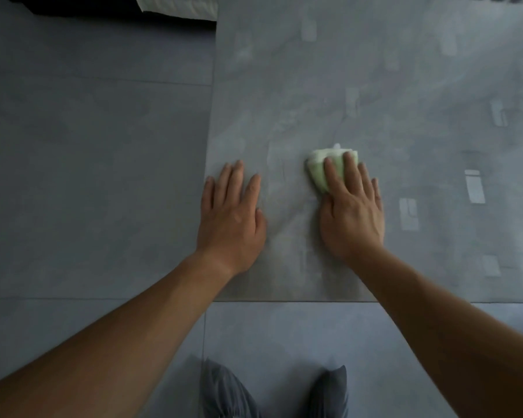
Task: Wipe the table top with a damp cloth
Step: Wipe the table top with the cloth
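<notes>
A grey, glossy table top fills the upper right of the head view; its left edge runs down near the middle and its near edge crosses below my hands. My right hand lies flat on a folded pale green and white cloth, pressing it onto the table with the fingers spread over it. Only the cloth's far and left parts show past the fingers. My left hand rests palm down near the table's left edge, fingers apart, holding nothing.
Grey tiled floor lies to the left of and below the table. A dark object with a white striped item sits at the top left. My legs in grey trousers show at the bottom.
</notes>
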The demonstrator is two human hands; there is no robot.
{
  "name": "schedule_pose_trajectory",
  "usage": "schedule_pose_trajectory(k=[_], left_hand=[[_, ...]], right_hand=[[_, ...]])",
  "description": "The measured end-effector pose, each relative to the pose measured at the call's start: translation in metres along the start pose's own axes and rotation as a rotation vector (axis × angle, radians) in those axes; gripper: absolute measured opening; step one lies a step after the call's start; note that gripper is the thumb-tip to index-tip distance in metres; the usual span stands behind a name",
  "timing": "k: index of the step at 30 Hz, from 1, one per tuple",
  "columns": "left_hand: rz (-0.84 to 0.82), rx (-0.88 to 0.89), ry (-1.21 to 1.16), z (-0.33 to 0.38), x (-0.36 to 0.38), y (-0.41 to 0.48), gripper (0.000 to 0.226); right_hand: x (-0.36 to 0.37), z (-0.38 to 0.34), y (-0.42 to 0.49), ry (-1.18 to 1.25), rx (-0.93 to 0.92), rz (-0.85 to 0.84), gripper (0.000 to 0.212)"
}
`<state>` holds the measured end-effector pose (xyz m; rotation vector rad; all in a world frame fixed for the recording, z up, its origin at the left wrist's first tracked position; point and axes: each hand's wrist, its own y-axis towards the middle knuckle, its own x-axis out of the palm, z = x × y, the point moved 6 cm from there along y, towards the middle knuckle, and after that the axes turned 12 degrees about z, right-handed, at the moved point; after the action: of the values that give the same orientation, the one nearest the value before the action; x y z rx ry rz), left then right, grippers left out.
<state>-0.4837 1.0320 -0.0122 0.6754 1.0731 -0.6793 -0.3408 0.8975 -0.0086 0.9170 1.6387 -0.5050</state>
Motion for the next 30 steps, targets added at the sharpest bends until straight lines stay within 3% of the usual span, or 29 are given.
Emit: schedule_pose_trajectory(k=[2, 6, 8, 14, 20, 24, 26, 28, 30], left_hand=[[-0.017, -0.013, 0.002, -0.001, 0.000, 0.001, 0.065], [-0.008, -0.026, 0.022, 0.000, -0.007, 0.007, 0.057], [-0.006, -0.027, 0.047, -0.001, -0.013, 0.015, 0.050], [-0.004, -0.004, 0.061, -0.006, -0.015, 0.042, 0.049], [-0.062, -0.014, 0.075, -0.004, 0.007, 0.101, 0.066], [-0.087, -0.043, 0.078, 0.005, 0.021, 0.147, 0.066], [-0.073, -0.057, 0.078, 0.007, 0.024, 0.168, 0.069], [-0.065, -0.078, 0.083, 0.006, 0.025, 0.184, 0.073], [-0.057, -0.097, 0.098, 0.002, 0.026, 0.194, 0.073]], right_hand=[[0.002, -0.009, 0.000, -0.003, 0.056, 0.018, 0.069], [0.004, -0.035, -0.044, 0.031, -0.257, -0.062, 0.063], [0.005, -0.025, -0.032, 0.039, -0.325, -0.103, 0.063], [0.007, 0.002, 0.062, -0.016, 0.108, -0.018, 0.070], [0.012, -0.009, 0.050, 0.028, -0.316, -0.110, 0.065], [0.010, 0.034, 0.147, -0.013, 0.029, -0.039, 0.069], [0.015, 0.031, 0.173, -0.008, 0.107, -0.029, 0.072], [0.019, 0.014, 0.170, 0.018, 0.059, -0.016, 0.073], [0.023, -0.005, 0.145, 0.040, -0.106, -0.025, 0.070]])
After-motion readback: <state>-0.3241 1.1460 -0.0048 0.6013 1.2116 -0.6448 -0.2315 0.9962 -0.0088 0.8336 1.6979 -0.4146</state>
